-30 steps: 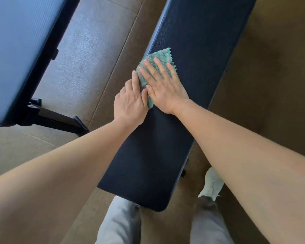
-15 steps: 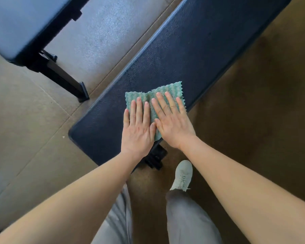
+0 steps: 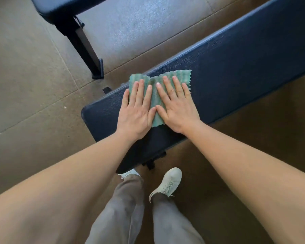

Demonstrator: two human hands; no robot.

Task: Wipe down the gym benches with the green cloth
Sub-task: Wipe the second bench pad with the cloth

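Green cloth [image 3: 158,95]: flat on our bench [image 3: 236,76], near its 8 o'clock end.
Hands: left hand [image 3: 136,111] and right hand [image 3: 177,110] pressing it, fingers spread flat (equally near).
Bench axis: 8 to 2 o'clock; unwiped length probably toward 2.

The green cloth [image 3: 157,95] (ribbed, zigzag-edged) lies flat near the end of the dark padded bench surface [image 3: 236,71].

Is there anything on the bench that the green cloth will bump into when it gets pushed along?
Nothing visible. Both the left hand and the right hand lie flat on the green cloth, near one end of the dark blue bench. The padded top that shows beyond the cloth is bare.
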